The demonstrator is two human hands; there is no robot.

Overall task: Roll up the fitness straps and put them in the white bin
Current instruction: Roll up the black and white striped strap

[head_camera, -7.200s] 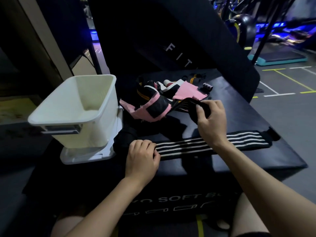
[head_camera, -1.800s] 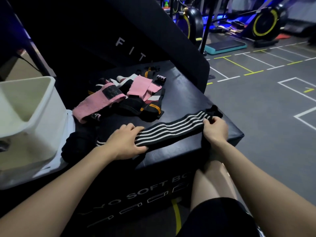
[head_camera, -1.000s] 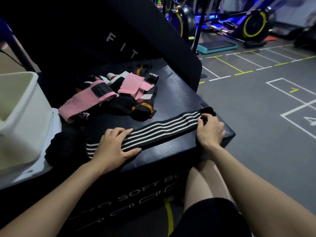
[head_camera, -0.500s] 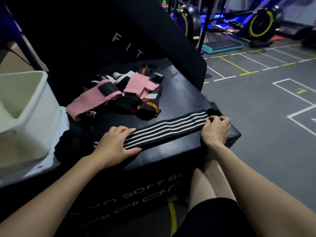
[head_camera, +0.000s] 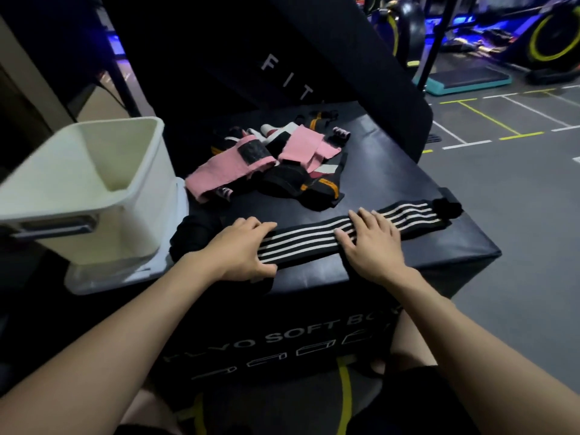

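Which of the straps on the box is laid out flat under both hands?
The black strap with white stripes, stretched along the box's near edge; the pink straps lie heaped farther back, untouched.

Left hand (head_camera: 243,248) palm down, fingers slightly bent; right hand (head_camera: 373,243) flat, fingers straight, forearms extended.
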